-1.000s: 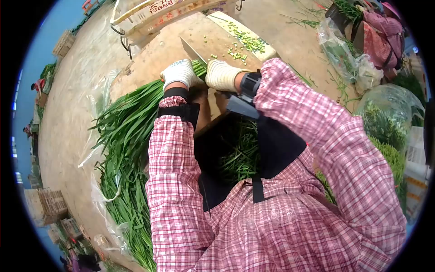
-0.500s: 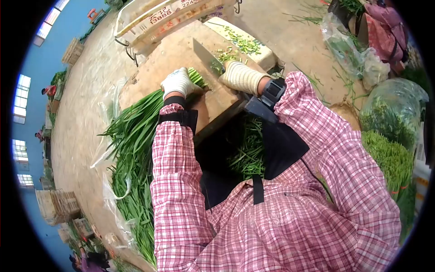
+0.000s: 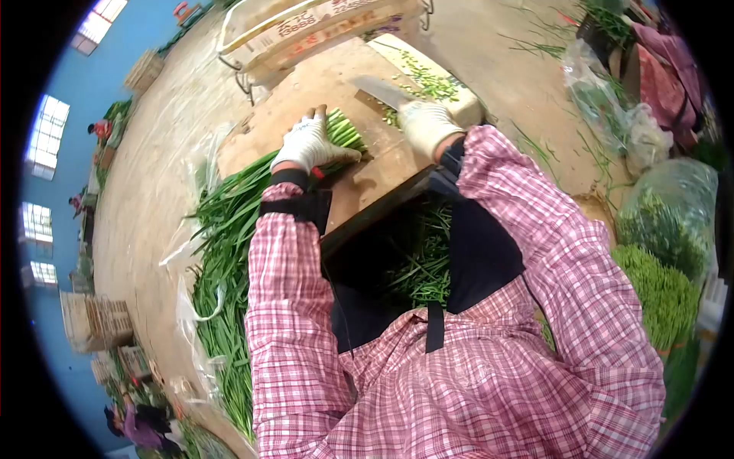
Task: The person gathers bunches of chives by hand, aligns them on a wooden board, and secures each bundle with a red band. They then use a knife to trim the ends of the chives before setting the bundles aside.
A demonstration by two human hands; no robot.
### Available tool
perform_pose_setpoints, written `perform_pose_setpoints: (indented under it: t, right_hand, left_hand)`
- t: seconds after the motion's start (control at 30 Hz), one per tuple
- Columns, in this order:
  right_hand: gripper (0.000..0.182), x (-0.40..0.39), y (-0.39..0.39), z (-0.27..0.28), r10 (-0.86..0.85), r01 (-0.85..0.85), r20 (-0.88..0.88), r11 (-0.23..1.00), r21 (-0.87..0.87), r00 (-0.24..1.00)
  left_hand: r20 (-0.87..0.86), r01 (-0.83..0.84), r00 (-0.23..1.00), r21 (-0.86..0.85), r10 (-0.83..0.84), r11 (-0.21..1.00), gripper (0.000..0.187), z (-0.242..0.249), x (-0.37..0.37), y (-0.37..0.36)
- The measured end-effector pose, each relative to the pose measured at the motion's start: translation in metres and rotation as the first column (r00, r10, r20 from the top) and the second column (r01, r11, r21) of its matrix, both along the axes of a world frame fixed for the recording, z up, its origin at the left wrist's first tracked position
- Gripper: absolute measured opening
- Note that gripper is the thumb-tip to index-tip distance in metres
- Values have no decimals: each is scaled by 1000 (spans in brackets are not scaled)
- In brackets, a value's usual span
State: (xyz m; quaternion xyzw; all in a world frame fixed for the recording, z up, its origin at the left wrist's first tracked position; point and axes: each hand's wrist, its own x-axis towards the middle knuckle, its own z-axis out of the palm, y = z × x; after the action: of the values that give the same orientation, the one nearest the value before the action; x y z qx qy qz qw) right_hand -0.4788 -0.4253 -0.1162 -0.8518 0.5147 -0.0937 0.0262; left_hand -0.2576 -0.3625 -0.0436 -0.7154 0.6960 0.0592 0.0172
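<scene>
My left hand [image 3: 307, 145], in a white knit glove with darkened fingertips, lies open across a bundle of long green garlic chives [image 3: 233, 191]. Its thumb and fingers are spread, and the pale cut ends [image 3: 345, 131] show between them. My right hand [image 3: 430, 126], gloved too, is closed on a knife [image 3: 380, 91]; its handle is hidden in the grip. The broad blade points left over the wooden board [image 3: 294, 99], apart from the bundle. Short chopped pieces [image 3: 391, 117] lie by the blade, with more on a pale block [image 3: 466, 103].
Behind the board stands a white plastic crate [image 3: 313, 30]. Leafy greens [image 3: 424, 264] fill the dark space below the board's near edge. More chives [image 3: 225, 336] hang at left beside clear plastic. Bagged greens [image 3: 661, 222] and a green bundle [image 3: 650, 294] are at right.
My left hand has loosened from a closed grip to spread fingers on the bundle. My right hand has moved away from the bundle, and the knife blade now lies flatter, pointing left. The view has shifted.
</scene>
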Motion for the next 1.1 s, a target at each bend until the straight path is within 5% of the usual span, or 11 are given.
perform_pose_setpoints:
  t: [0.1,0.23,0.37,0.63,0.67,0.77,0.9,0.97,1.0,1.03,1.1]
  right_hand:
    - [57,-12,17,48,19,45,-323,981,189,946]
    - [101,30,22,56,343,-348,-54,926,-145,938]
    - [113,95,29,30,610,-596,-38,755,-274,791]
    - [105,117,5,47,628,-625,-84,778,65,774]
    - [100,117,-1,40,669,-672,-68,734,-96,740]
    - [82,107,7,76,549,-595,229,732,333,804]
    - [60,73,29,99,292,-455,358,412,790,887]
    - [57,47,36,38,-53,-599,599,29,800,799]
    - [53,35,72,42,-533,-663,481,-220,716,696]
    - [56,23,75,15,-564,-753,552,-206,625,614]
    - [58,-1,113,6,-817,-825,323,-290,485,477]
  left_hand:
    - [110,60,993,-117,-47,991,125,10,37,25]
    - [181,39,984,-186,-5,982,126,3,53,63]
    - [61,15,998,-228,-1,973,117,-20,57,82]
    - [49,-24,998,-262,39,965,113,-16,69,96]
    - [1,-35,999,-329,38,944,108,-12,74,103]
    - [-269,-154,963,-538,5,829,69,16,95,133]
    - [-777,-562,626,-511,-70,650,41,70,69,195]
    - [-933,-699,260,-361,-250,617,36,55,58,219]
    - [-917,-697,12,-294,-399,654,33,33,52,228]
    - [-926,-731,-172,-110,-337,673,32,21,33,236]
    - [-996,-650,-83,30,-32,760,47,-50,19,250]
